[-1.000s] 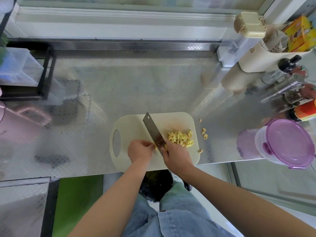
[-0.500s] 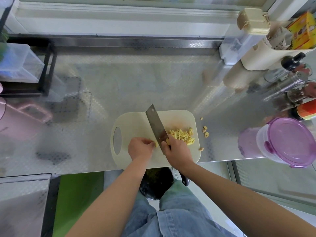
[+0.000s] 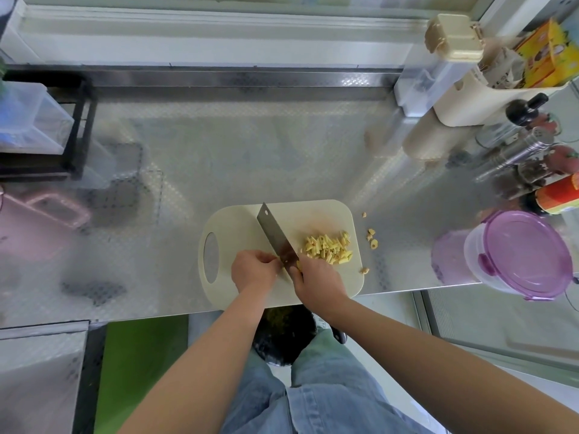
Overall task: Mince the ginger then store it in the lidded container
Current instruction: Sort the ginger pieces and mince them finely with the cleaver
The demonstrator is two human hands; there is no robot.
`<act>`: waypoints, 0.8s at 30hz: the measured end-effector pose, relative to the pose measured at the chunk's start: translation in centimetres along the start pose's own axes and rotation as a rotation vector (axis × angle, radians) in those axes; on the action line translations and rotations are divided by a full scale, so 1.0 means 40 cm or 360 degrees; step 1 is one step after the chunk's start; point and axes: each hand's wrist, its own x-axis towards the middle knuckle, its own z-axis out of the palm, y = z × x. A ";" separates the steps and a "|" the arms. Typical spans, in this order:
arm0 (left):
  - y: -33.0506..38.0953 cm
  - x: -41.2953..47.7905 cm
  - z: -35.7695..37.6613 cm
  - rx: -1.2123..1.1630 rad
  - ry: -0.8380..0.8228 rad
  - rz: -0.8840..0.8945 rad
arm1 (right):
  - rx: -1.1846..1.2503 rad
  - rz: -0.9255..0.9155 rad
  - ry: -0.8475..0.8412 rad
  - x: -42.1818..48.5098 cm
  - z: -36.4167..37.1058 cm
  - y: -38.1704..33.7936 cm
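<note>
My right hand [image 3: 316, 277] grips the cleaver [image 3: 273, 234], my left hand [image 3: 255, 270] curls beside its blade, hold hidden; the ginger [image 3: 327, 249] looks light, firm, slick, best pinched by its sides.

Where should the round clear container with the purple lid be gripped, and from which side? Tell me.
Probably the wall of the round clear container, just below the purple lid, from its left. It stands upright, a red-labelled bottle crowds its far side, and bare steel counter lies to its left.
</note>
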 end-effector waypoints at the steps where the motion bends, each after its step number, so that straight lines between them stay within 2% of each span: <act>1: -0.002 0.001 0.000 -0.0001 0.0000 0.0001 | -0.0010 0.0000 0.0010 0.001 0.004 -0.001; 9: -0.007 0.005 0.005 -0.0034 0.0014 -0.0039 | 0.0269 0.0047 0.0109 0.013 -0.012 0.008; 15: -0.005 0.002 0.007 -0.0049 0.0039 -0.0039 | 0.0176 -0.0039 0.0047 -0.001 -0.008 0.001; 24: -0.005 0.005 0.002 -0.0023 0.0013 -0.0004 | 0.0106 -0.0012 0.0011 -0.015 -0.004 0.007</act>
